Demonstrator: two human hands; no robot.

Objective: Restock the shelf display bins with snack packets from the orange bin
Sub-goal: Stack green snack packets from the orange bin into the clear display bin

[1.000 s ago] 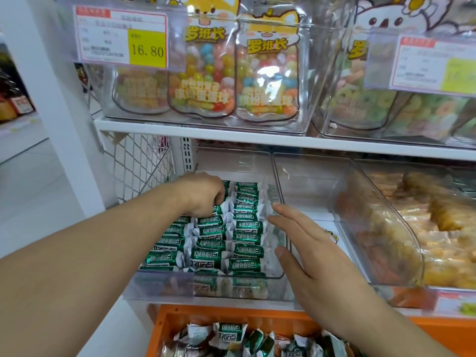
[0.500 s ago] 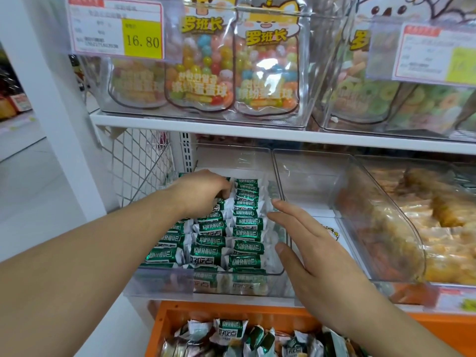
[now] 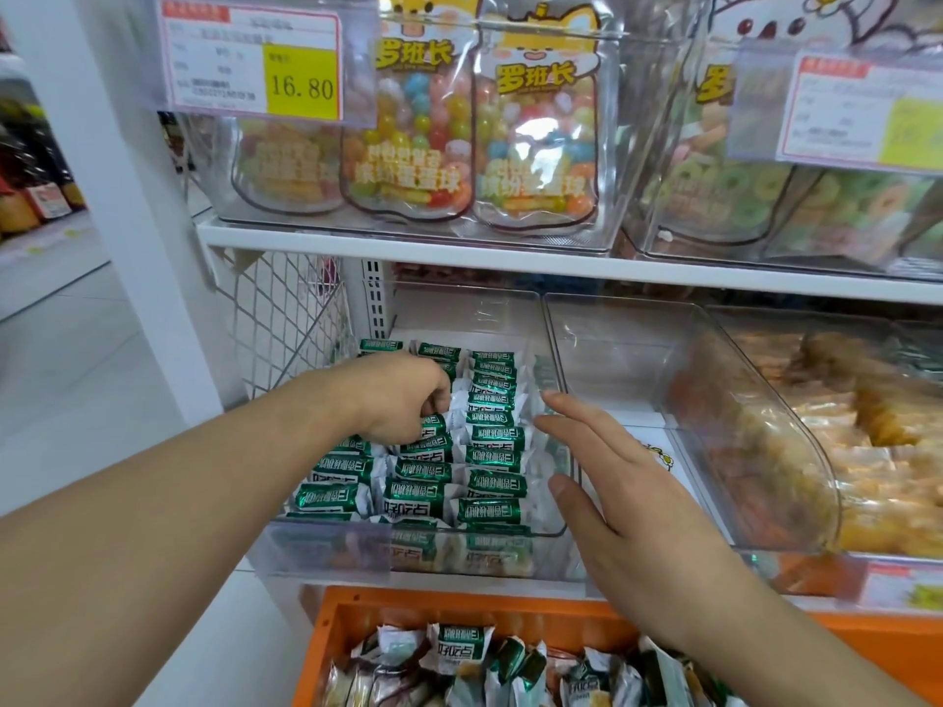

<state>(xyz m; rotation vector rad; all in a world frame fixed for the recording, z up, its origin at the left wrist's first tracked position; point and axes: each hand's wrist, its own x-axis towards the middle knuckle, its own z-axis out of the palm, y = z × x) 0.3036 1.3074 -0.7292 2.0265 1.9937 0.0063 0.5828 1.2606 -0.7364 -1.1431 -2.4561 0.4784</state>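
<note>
Nearest, the orange bin [image 3: 357, 625] sits at the bottom edge with a heap of green-and-white snack packets [image 3: 459, 655] in it, so plenty is left to move; its lower part is cut off and its depth cannot be judged. Above it, the clear display bin [image 3: 326, 553] on the lower shelf already holds three neat rows of the same packets, reaching most of the way back, which suggests this bin is nearly stocked. The right hand [image 3: 627, 502] lies flat with straight fingers along that bin's right wall, gripping nothing. The left hand [image 3: 403, 395] is curled knuckles-up among the middle rows, fingertips buried; it seems to pinch a packet, though the grip itself is hidden. Further right, an empty clear bin [image 3: 612, 349] looks unfilled. Beyond, upper-shelf candy bags [image 3: 536, 135] are blurred.
</note>
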